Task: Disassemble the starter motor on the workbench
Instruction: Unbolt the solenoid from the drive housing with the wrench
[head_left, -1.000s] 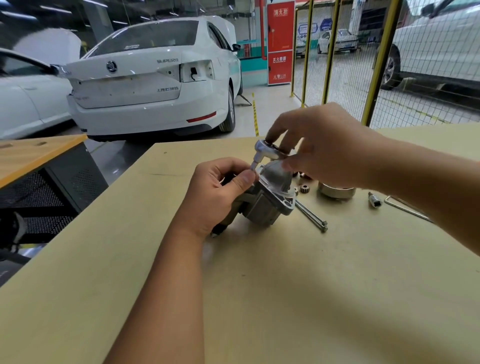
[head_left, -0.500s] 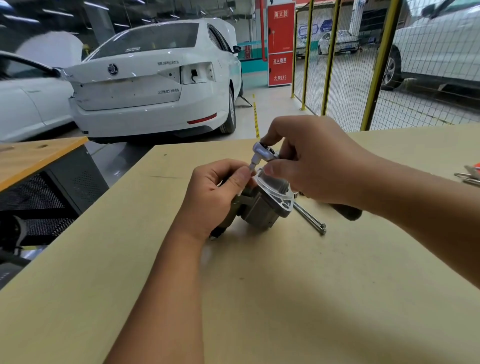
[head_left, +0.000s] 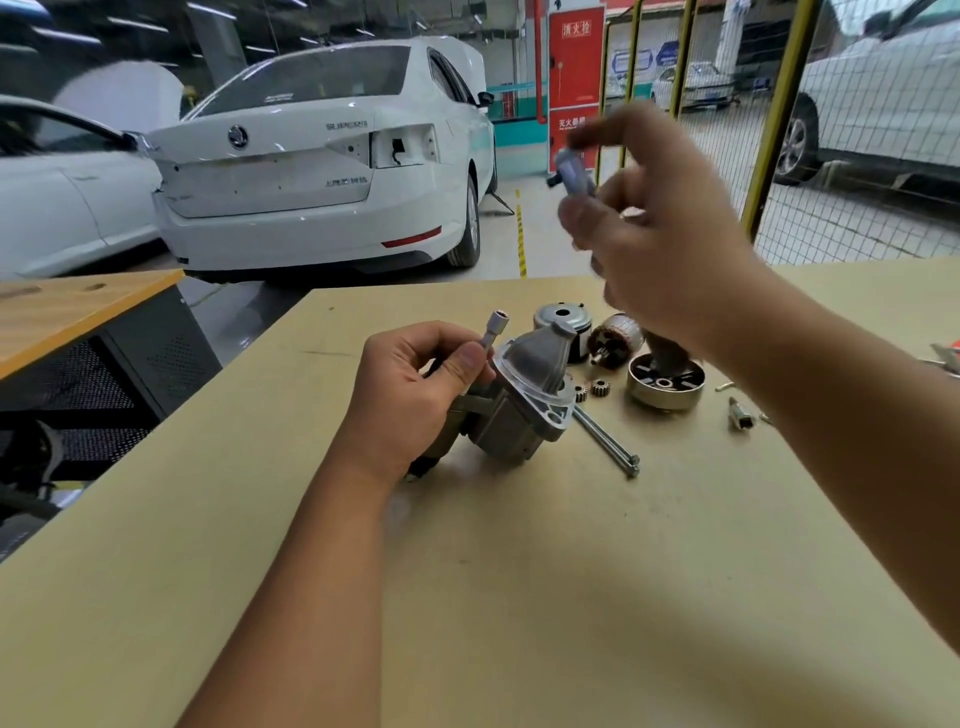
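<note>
Now your right hand (head_left: 670, 244) has lifted the ratchet head (head_left: 571, 174), blurred but pinched in its fingers, off the socket extension (head_left: 491, 332) that your left hand (head_left: 415, 395) grips against the starter motor (head_left: 524, 400) at the workbench (head_left: 519, 597) centre, loose gears (head_left: 592, 388) at two o'clock, so that fastener looks freed.

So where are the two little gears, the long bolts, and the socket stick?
little gears (head_left: 592, 388), head view, on the toothed edge of the right-hand gear.
long bolts (head_left: 605, 441), head view, midway along the shafts lying on the bench.
socket stick (head_left: 492, 331), head view, on its shaft above the left thumb.
</note>
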